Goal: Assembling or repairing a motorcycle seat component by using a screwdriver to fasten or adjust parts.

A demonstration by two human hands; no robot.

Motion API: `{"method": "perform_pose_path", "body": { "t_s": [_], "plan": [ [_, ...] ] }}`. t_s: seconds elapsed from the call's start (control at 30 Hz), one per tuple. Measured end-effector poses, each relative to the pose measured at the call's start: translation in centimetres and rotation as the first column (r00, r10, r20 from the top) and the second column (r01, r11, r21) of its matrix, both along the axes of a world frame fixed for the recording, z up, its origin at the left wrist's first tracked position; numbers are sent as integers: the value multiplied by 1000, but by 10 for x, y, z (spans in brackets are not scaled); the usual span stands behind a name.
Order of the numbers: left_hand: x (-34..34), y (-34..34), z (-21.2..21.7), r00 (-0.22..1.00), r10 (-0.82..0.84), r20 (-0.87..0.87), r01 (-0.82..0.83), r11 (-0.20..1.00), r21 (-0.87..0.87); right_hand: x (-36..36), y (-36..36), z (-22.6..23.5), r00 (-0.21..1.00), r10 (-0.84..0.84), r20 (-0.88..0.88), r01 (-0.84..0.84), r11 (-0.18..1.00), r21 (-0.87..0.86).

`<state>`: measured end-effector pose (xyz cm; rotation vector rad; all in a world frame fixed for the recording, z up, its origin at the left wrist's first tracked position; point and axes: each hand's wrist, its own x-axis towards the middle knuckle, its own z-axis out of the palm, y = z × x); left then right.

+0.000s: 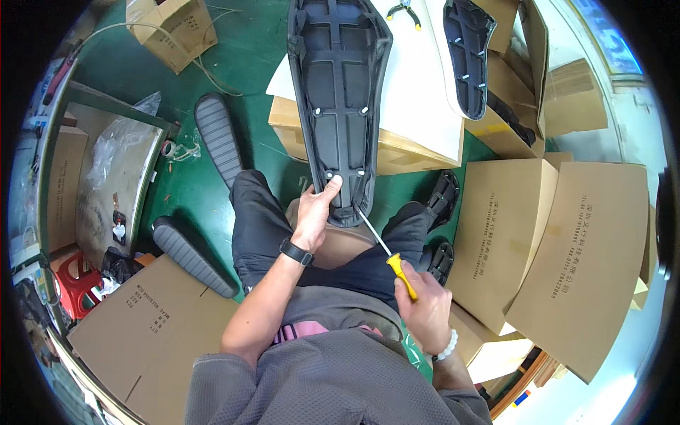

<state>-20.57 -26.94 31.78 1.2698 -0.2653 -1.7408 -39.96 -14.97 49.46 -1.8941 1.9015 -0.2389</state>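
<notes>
A long black seat base (340, 92) lies upside down, its ribbed plastic underside up, resting on a cardboard box (397, 152) and reaching toward my lap. My left hand (315, 209) grips the near end of the seat base, thumb on top. My right hand (423, 308) holds a screwdriver (386, 251) by its yellow handle. The metal shaft points up-left and its tip touches the near edge of the seat base.
A second black seat base (469, 53) lies on a white sheet (418, 92) at the top right, near yellow-handled pliers (404, 10). Two padded grey seats (218, 138) (191, 256) lie on the green floor. Flat cardboard boxes (567, 241) surround me.
</notes>
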Motion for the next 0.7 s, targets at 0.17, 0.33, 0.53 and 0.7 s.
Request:
{"method": "perform_pose_path", "body": {
  "t_s": [0.17,0.33,0.53,0.7],
  "plan": [
    [-1,4,-4,1000,-10,-8,10,1000,22,-34,-1,-45,894,-166,417,143,986,86],
    [-1,0,-5,999,-32,8,32,999,21,-60,15,-80,533,-560,635,260,822,506],
    [10,-2,1,997,-78,-3,78,997,-20,-50,13,-93,529,-474,704,223,878,424],
    [6,14,25,952,-45,304,109,974,-199,-57,8,-82,578,-386,719,194,921,338]
  ]
}}
